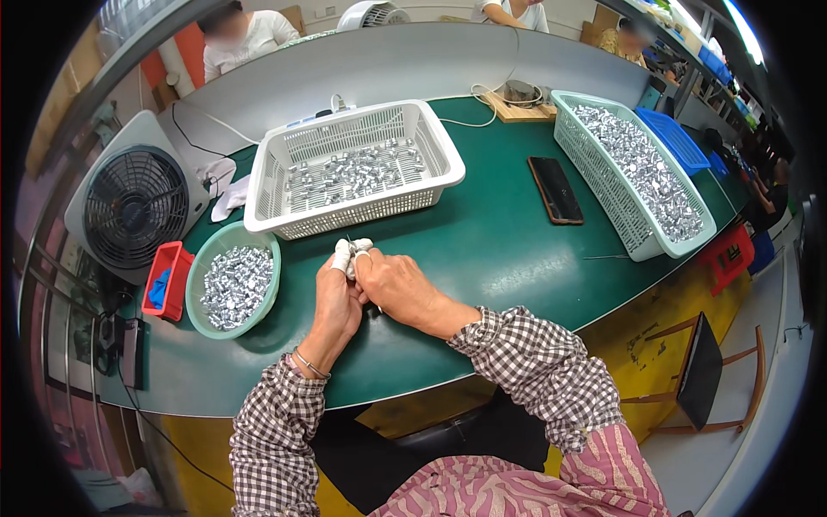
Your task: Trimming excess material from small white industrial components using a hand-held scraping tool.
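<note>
My left hand (pixel 338 300) and my right hand (pixel 399 283) meet above the green table, fingertips pressed together. White covers wrap some of the fingertips. A small greyish piece (pixel 352 247) shows between them, mostly hidden by the fingers, and a thin dark tip sticks up there. Below my right hand a narrow end pokes out; I cannot tell what it belongs to. Left of my hands stands a round pale green basket (pixel 277 284) filled with small silvery metal cylinders (pixel 234 289). Beyond them, a white basket (pixel 357 211) holds more such cylinders (pixel 353 172), loosely spread.
A long pale green basket (pixel 594 202) heaped with metal parts stands at the right, beside a blue basket (pixel 672 142). A phone (pixel 556 189) lies on the table (pixel 491 250). At the left are a fan (pixel 136 207) and a red bin (pixel 175 284). People sit beyond the partition (pixel 482 65).
</note>
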Demonstrator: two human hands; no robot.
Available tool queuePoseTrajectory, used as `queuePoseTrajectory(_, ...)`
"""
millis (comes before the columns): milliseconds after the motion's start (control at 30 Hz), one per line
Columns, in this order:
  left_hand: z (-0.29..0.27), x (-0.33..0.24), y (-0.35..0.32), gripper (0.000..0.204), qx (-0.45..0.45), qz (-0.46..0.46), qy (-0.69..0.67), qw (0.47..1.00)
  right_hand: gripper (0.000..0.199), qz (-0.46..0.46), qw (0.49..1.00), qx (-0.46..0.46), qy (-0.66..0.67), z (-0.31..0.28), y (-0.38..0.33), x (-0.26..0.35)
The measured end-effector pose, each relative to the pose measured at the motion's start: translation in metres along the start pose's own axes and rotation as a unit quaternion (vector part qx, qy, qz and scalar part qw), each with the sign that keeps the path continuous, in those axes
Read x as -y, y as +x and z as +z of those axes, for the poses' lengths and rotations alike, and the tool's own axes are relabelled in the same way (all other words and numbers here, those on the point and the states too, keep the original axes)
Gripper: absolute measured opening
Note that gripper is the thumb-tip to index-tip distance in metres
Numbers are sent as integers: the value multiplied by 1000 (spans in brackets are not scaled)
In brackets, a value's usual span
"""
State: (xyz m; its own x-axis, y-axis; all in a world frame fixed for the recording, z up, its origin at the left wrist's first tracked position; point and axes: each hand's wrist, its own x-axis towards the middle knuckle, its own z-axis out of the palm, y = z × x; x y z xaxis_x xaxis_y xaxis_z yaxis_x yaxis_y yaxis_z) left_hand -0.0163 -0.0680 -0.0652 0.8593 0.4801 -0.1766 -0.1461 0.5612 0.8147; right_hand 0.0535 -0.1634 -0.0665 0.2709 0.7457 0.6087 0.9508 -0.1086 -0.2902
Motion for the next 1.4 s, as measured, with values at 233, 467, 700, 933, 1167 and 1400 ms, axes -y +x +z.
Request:
queuePoseTrajectory(233,-9,6,2,34,46,15,3,999,11,4,999,5,-35,-4,4,0)
queuePoseTrajectory(467,-2,0,0,36,39,9,-6,999,11,-7,1000,-6,-28,-2,4,1)
queuePoseTrajectory(700,5,1,1,33,-36,4,-5,999,11,-16,999,-11,-39,-3,3,1)
queuePoseTrajectory(933,3,0,0,32,26,13,-2,1000,12,-12,999,-39,-13,-3,4,-5)
queuePoseTrajectory(1167,14,-1,-3,32,-26,1,0,1000,10,-1,1000,-18,-26,-1,2,-6)
queuePoseTrajectory(1400,5,-1,-1,33,41,-6,20,999,10,-7,1000,-18,-17,-5,4,-6)
